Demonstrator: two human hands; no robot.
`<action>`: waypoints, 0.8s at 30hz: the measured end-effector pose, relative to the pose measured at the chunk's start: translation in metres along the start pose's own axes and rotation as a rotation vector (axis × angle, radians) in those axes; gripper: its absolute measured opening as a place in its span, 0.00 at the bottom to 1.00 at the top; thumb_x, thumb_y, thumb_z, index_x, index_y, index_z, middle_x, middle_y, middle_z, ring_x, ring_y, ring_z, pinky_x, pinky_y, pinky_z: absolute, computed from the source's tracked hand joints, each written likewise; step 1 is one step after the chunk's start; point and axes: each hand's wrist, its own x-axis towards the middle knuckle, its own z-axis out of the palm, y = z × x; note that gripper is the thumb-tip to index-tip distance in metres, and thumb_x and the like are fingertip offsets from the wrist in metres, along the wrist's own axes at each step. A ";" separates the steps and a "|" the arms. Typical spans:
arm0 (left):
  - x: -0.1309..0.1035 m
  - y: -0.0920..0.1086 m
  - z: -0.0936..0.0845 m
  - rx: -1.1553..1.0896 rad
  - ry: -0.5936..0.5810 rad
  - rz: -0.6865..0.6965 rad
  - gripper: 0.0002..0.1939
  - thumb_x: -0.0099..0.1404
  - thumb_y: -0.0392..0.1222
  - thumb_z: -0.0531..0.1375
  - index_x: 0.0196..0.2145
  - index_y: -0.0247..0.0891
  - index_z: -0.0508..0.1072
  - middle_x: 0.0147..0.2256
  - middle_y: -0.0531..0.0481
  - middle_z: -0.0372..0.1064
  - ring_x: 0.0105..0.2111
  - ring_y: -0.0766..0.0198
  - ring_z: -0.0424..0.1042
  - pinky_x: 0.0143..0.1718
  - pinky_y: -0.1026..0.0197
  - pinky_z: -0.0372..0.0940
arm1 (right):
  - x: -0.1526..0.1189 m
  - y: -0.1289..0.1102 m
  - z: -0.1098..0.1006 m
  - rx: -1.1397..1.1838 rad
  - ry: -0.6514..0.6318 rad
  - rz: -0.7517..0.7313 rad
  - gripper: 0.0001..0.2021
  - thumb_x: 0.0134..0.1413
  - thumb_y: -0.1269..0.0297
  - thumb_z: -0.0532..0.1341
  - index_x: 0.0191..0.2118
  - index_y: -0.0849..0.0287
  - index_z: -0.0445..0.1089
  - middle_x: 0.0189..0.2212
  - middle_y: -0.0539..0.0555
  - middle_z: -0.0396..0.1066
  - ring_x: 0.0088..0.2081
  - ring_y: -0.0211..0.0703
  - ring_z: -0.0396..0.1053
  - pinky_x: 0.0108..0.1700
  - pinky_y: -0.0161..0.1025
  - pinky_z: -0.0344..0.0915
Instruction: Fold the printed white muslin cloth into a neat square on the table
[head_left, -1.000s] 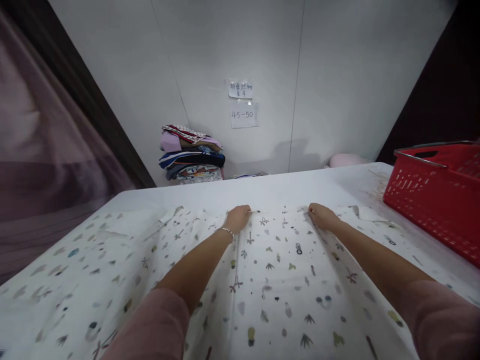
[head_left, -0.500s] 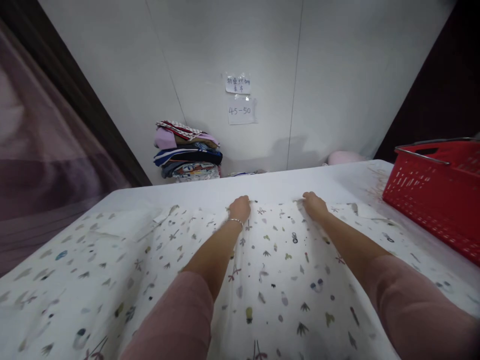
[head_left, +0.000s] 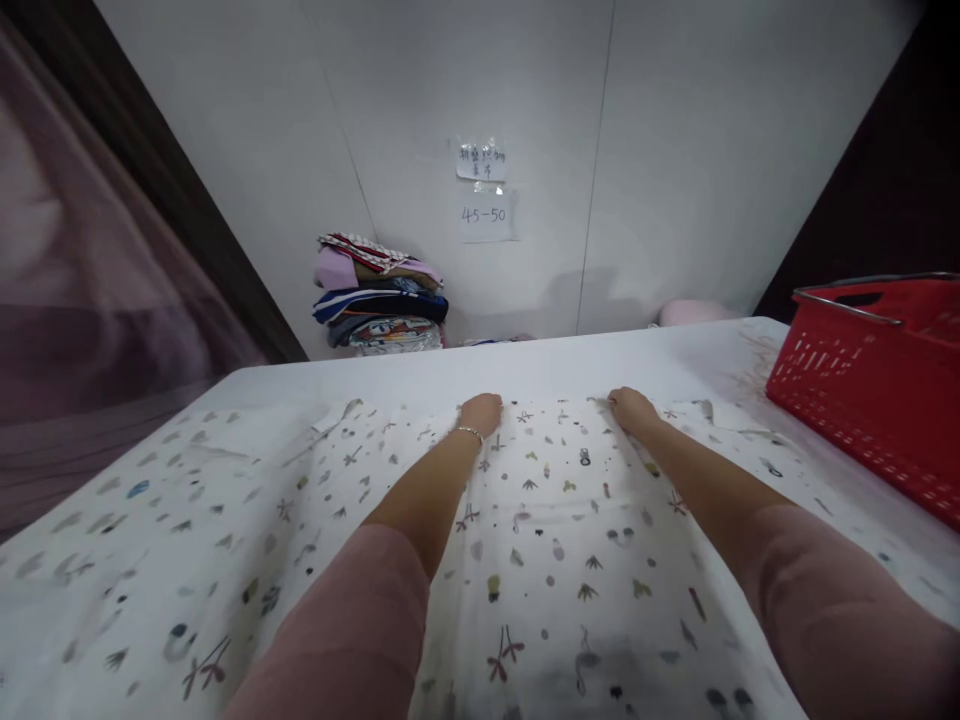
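Observation:
A white cloth printed with small plants and shapes is spread over the table and runs out of view at the bottom. At its far edge my left hand, with a bracelet on the wrist, is closed on the hem. To the right, my right hand grips the same edge with its fingers curled in. Between the two hands the far edge runs fairly straight. Soft creases cross the cloth, and on the left side part of it lies folded or rumpled.
A red plastic basket with metal handles stands on the right of the white table. Behind the table's far edge is a stack of folded fabrics by the wall. Paper signs hang above. A purple curtain is at left.
My right hand's fingers have closed more tightly on the far edge. The near part of the cloth has shifted and rippled; both hands stay almost in place.

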 end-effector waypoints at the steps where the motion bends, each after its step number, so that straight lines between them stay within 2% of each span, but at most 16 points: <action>1: -0.001 -0.001 0.002 0.004 0.000 0.013 0.13 0.63 0.39 0.50 0.36 0.37 0.74 0.38 0.44 0.72 0.40 0.58 0.70 0.40 0.60 0.62 | 0.000 0.001 0.002 0.005 0.004 -0.010 0.12 0.55 0.68 0.52 0.40 0.60 0.72 0.39 0.60 0.71 0.40 0.46 0.68 0.38 0.36 0.59; 8: -0.005 -0.006 -0.002 0.009 0.050 0.081 0.17 0.68 0.45 0.44 0.37 0.39 0.71 0.38 0.47 0.72 0.39 0.61 0.69 0.38 0.62 0.61 | -0.003 0.005 0.002 0.066 0.055 -0.089 0.15 0.59 0.62 0.49 0.39 0.61 0.71 0.38 0.59 0.72 0.40 0.45 0.67 0.39 0.35 0.58; 13: -0.032 -0.021 -0.002 0.016 0.001 0.323 0.15 0.67 0.46 0.46 0.33 0.41 0.70 0.37 0.51 0.71 0.37 0.63 0.69 0.37 0.63 0.59 | -0.023 0.017 0.000 0.107 0.053 -0.238 0.14 0.59 0.61 0.51 0.39 0.58 0.72 0.41 0.56 0.72 0.43 0.42 0.66 0.44 0.33 0.57; 15: -0.038 -0.026 -0.001 0.020 -0.021 0.380 0.16 0.68 0.46 0.45 0.33 0.41 0.70 0.36 0.51 0.71 0.36 0.63 0.69 0.36 0.63 0.59 | -0.028 0.022 0.000 0.125 0.034 -0.282 0.14 0.59 0.61 0.51 0.38 0.58 0.73 0.41 0.55 0.72 0.42 0.43 0.67 0.44 0.34 0.58; 18: -0.032 -0.027 0.001 0.023 0.002 0.271 0.15 0.68 0.46 0.45 0.35 0.41 0.70 0.36 0.51 0.71 0.36 0.62 0.69 0.36 0.63 0.60 | -0.025 0.021 -0.001 0.140 -0.010 -0.227 0.13 0.58 0.60 0.52 0.39 0.57 0.72 0.40 0.54 0.72 0.42 0.42 0.67 0.43 0.34 0.59; 21: -0.015 -0.019 0.005 0.062 0.006 0.135 0.15 0.67 0.44 0.45 0.36 0.40 0.70 0.37 0.49 0.72 0.37 0.60 0.70 0.36 0.61 0.61 | -0.013 0.014 -0.001 0.116 -0.018 -0.113 0.14 0.56 0.61 0.53 0.44 0.58 0.70 0.41 0.56 0.72 0.42 0.44 0.68 0.42 0.34 0.59; 24: 0.000 -0.012 0.010 0.097 -0.004 0.099 0.14 0.66 0.42 0.46 0.36 0.37 0.71 0.37 0.44 0.71 0.37 0.58 0.70 0.36 0.59 0.61 | 0.003 0.007 -0.001 0.070 -0.034 -0.059 0.16 0.55 0.63 0.54 0.48 0.59 0.68 0.44 0.59 0.71 0.44 0.47 0.67 0.41 0.36 0.60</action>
